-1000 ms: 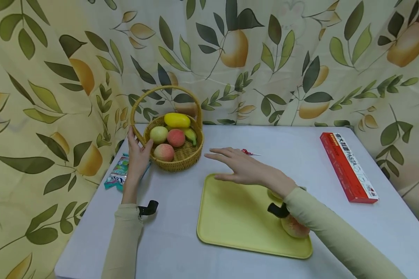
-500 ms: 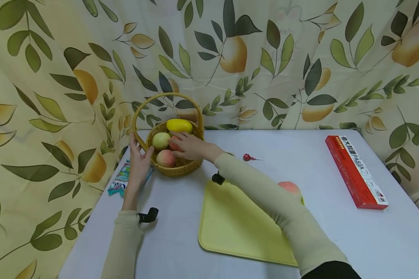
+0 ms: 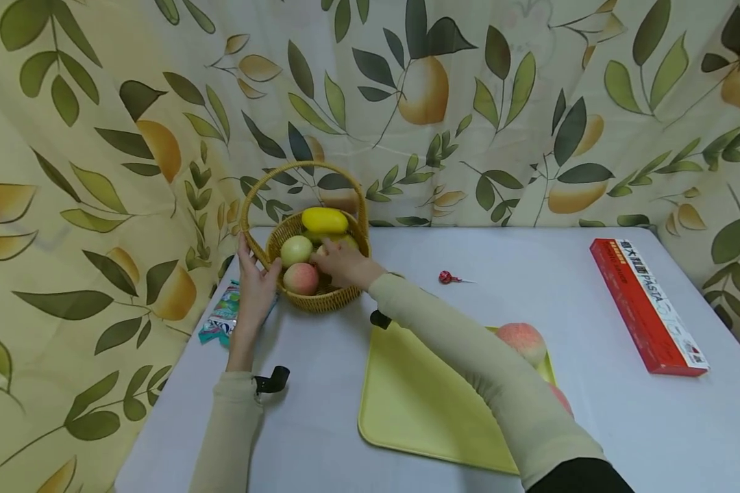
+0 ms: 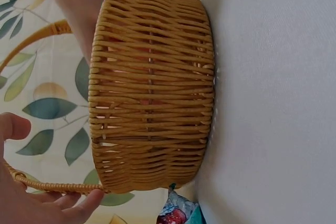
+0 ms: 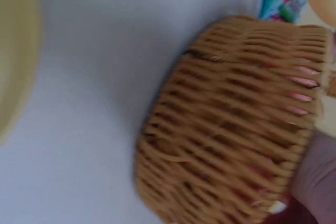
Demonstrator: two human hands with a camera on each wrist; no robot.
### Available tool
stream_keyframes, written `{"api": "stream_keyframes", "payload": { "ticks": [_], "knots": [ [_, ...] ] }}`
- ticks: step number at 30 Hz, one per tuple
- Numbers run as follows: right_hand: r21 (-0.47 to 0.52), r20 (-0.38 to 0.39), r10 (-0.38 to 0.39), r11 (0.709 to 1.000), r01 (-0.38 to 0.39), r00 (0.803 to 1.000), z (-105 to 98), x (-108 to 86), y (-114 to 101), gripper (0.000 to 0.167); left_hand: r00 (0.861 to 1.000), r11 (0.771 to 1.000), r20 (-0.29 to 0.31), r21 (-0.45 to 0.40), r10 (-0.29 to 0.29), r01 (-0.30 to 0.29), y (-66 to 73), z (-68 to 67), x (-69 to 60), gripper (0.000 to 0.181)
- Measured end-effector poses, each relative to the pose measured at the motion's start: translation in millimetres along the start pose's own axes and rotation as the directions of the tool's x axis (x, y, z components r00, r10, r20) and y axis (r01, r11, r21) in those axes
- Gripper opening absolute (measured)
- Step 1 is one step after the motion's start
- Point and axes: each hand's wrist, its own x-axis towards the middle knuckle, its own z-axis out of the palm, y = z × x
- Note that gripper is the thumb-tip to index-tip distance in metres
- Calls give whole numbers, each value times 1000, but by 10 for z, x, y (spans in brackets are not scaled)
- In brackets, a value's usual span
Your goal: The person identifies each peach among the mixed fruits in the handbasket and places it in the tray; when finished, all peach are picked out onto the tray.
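Observation:
A wicker basket [image 3: 327,301] with a tall handle stands at the back left of the table. My left hand [image 3: 257,284] holds the handle's base, thumb and fingers around it in the left wrist view. My right hand [image 3: 343,265] reaches over the basket's right rim with curled fingers, on a reddish peach that it mostly hides; red shows beneath the hand in the right wrist view. Around it lie a pale green fruit [image 3: 297,251], another peach [image 3: 301,279], a yellow mango-like fruit [image 3: 325,220] and a partly covered banana [image 3: 349,239].
A yellow tray [image 3: 419,411] lies in front, partly under my right forearm, with a peach [image 3: 523,342] and another pinkish fruit [image 3: 561,397] at its right. A red lollipop [image 3: 447,277], a red pasta box [image 3: 647,308] and a teal snack bag [image 3: 223,315] lie about.
My right hand has swung from above the tray to the left, into the basket, and now covers the reddish peach. My left hand has stayed on the basket handle.

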Motion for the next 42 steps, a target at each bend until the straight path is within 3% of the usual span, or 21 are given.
{"api": "stream_keyframes", "payload": {
  "ticks": [4, 7, 9, 13, 18, 23, 25, 28, 30, 32, 35, 37, 42],
  "knots": [
    [102, -50, 45, 994, -40, 998, 20, -33, 71, 50, 1000, 1000, -11, 14, 22, -21, 34, -7, -16, 91],
    [176, -124, 62, 984, -40, 990, -32, -97, 153, 62, 999, 999, -6, 24, 43, -43, 67, -9, -10, 91],
    [188, -192, 45, 982, -8, 980, -101, -184, 201, 68, 999, 998, 3, 31, 49, -49, 89, -5, 3, 91],
    [252, -309, 39, 967, 42, 950, -294, -488, 269, 64, 999, 998, 10, 44, 42, -42, 131, 1, 46, 91],
    [430, -362, 33, 892, 136, 932, -460, -1020, 354, 57, 999, 998, 3, 53, 32, -33, 156, 22, 82, 91],
    [512, -419, 71, 842, 171, 905, -440, -1551, 474, 41, 998, 996, 5, 73, 58, -58, 154, 64, 70, 91],
    [576, -422, 97, 796, 184, 902, -411, -1729, 512, 35, 998, 995, -4, 78, 65, -65, 132, 71, 74, 91],
    [689, -385, 119, 696, 199, 915, -363, -1942, 543, 35, 998, 995, -22, 87, 60, -58, 96, 68, 63, 91],
    [725, -364, 120, 660, 199, 924, -320, -2044, 547, 41, 998, 993, -36, 107, 46, -42, 76, 59, 41, 91],
    [701, -363, 104, 685, 198, 926, -270, -2121, 545, 52, 998, 993, -47, 118, 38, -32, 63, 55, 6, 91],
    [613, -371, 94, 772, 167, 924, -202, -2202, 543, 63, 998, 992, -49, 122, 35, -29, 56, 40, -8, 90],
    [570, -343, 99, 813, 123, 934, -169, -2254, 547, 63, 999, 994, -37, 109, 32, -28, 53, 30, -3, 90],
    [562, -265, 127, 826, 46, 956, -51, -2326, 617, 61, 1000, 997, -12, 72, 10, -9, 61, 8, -10, 90]
  ]
}}
